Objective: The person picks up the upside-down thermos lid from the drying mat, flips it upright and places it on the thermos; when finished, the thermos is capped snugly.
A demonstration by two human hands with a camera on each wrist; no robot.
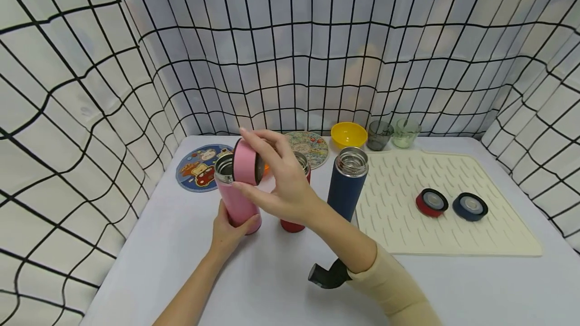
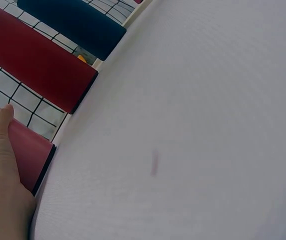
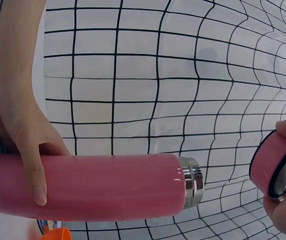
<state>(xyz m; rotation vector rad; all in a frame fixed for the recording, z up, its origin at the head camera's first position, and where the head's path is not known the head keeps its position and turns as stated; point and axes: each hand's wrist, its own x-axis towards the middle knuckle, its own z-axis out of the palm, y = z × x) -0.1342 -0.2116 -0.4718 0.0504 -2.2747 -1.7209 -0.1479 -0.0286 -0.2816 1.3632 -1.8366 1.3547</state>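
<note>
A pink thermos bottle (image 3: 108, 187) stands upright on the white table, its steel mouth uncovered. My left hand (image 1: 228, 235) grips it low down, thumb on the near side, as the left wrist view also shows with the thumb (image 2: 2, 125) along the pink wall. Above and just right of that mouth, my right hand (image 1: 285, 185) pinches the pink lid (image 1: 245, 162) between thumb and fingers. The lid is tilted on its side and apart from the bottle in the right wrist view. A red thermos bottle (image 2: 38, 55) stands beside it, partly behind my right hand in the head view.
A lidless navy bottle (image 1: 346, 185) stands right of the red one. On a cream mat (image 1: 389, 235) lie a red lid (image 1: 432, 202) and a navy lid (image 1: 470, 207). Behind are round coasters (image 1: 192, 170), a yellow bowl (image 1: 348, 135) and two glasses (image 1: 379, 135). Black netting surrounds the table.
</note>
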